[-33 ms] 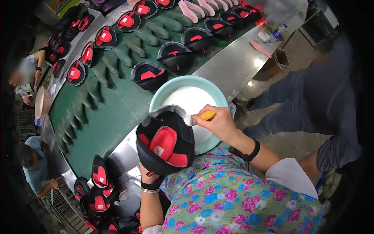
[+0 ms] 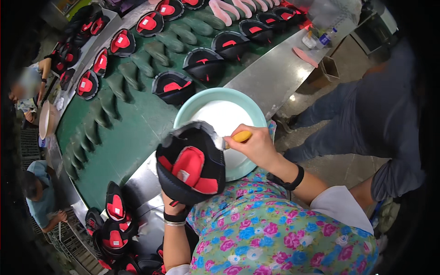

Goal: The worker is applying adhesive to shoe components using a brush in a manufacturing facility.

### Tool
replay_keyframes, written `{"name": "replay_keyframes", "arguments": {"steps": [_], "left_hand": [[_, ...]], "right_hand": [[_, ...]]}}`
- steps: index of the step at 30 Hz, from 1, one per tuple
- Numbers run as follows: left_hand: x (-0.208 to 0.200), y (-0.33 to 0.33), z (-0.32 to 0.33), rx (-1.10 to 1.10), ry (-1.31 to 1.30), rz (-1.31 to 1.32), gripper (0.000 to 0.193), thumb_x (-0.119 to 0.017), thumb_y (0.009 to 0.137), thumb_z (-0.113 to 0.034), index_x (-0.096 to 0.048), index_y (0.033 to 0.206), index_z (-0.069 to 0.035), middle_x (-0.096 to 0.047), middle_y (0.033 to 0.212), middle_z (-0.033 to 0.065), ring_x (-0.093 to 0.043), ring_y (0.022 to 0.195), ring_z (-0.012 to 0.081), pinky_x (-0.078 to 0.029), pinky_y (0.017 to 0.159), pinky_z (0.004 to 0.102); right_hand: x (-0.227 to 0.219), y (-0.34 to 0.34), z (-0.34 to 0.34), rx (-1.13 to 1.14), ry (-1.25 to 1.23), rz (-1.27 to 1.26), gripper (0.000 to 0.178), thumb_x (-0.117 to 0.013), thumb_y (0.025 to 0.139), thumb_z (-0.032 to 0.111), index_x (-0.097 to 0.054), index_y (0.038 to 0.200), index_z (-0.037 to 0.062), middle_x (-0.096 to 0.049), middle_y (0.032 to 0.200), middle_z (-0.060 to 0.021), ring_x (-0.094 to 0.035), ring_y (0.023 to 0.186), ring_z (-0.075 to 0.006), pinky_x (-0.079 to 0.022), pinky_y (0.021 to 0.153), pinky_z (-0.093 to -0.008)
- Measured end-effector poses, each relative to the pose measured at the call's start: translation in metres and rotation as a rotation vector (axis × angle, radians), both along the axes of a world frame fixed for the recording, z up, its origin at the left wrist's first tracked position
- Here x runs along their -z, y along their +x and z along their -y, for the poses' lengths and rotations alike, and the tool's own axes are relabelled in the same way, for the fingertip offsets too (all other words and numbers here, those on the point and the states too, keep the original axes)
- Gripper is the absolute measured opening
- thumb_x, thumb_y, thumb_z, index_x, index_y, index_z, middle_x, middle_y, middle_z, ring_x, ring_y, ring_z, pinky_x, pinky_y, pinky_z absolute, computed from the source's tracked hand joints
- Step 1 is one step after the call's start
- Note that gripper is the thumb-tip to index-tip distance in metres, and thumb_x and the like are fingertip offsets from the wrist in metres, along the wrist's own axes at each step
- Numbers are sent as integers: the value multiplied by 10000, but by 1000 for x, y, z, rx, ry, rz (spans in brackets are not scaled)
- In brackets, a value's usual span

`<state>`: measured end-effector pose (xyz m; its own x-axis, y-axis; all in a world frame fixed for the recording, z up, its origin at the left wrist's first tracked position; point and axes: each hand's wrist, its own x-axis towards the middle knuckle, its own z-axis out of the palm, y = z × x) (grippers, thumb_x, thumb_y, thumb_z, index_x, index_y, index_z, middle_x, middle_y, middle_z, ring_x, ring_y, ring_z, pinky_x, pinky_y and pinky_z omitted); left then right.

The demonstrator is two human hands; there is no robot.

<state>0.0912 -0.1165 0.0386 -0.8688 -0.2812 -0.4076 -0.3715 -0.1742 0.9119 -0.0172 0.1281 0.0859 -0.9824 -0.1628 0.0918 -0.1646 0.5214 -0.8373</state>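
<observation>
A black shoe upper with a red lining (image 2: 189, 167) hangs over the near left rim of a pale green basin (image 2: 188, 107). My left hand (image 2: 172, 204) grips it from beneath; the fingers are hidden behind the upper. In my right hand (image 2: 255, 147) is a brush with a yellow handle (image 2: 243, 136), pinched between closed fingers. Its bristles rest against or just beside the upper's right edge, where a whitish coating shows. White liquid (image 2: 225, 113) fills part of the basin below.
More black-and-red uppers (image 2: 174, 87) and rows of dark green shoe lasts (image 2: 110, 104) cover the green table (image 2: 137, 142). Several uppers are piled at lower left (image 2: 114, 238). A person in dark clothes (image 2: 339, 114) stands at right; two people are at far left. A bottle (image 2: 326, 36) stands at upper right.
The whole view has shifted slightly, and the shoe upper sits a little farther left and up. Both hands keep their hold.
</observation>
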Motion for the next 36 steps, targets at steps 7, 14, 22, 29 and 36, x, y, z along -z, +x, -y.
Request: {"name": "replay_keyframes", "arguments": {"steps": [7, 14, 22, 29, 36], "left_hand": [[13, 4, 18, -108, -53, -83, 374, -556, 943, -170, -507, 1257, 28, -587, 1175, 111, -566, 1054, 187, -472, 877, 300], [9, 6, 23, 13, -565, -332, 336, -596, 922, -126, -541, 1205, 47, -619, 1118, 103, -580, 1002, 166, -436, 914, 303], [20, 16, 43, -368, 623, -106, 361, -613, 861, -135, -551, 1203, -37, -586, 1200, 124, -565, 1112, 283, -466, 960, 424], [-28, 6, 24, 98, 690, -21, 461, -544, 876, -214, -472, 1265, 22, -572, 1201, 170, -590, 1077, 279, -481, 959, 354], [-21, 13, 5, 178, 1050, -179, 361, -591, 817, -43, -549, 1171, 11, -611, 1138, 151, -617, 1016, 238, -517, 894, 358]], "right_hand": [[-39, 22, 11, -101, -172, 270, 197, -760, 762, 158, -642, 742, 1, -664, 666, -74, -628, 588, -130, -485, 564, -263], [-42, 23, 21, -308, -302, 279, 173, -752, 767, 126, -659, 758, -19, -665, 677, -57, -606, 623, -82, -482, 599, -240], [-43, -23, 20, -213, -163, -7, 130, -741, 770, 112, -687, 829, 9, -689, 722, -70, -644, 642, -101, -494, 599, -235], [-73, -24, 67, -882, -401, 31, 166, -726, 786, 126, -709, 941, 68, -707, 864, -59, -673, 759, -155, -501, 684, -250], [-53, -34, 72, -700, -237, -16, 150, -728, 782, 101, -704, 912, 29, -693, 800, -64, -649, 711, -112, -488, 635, -235]]}}
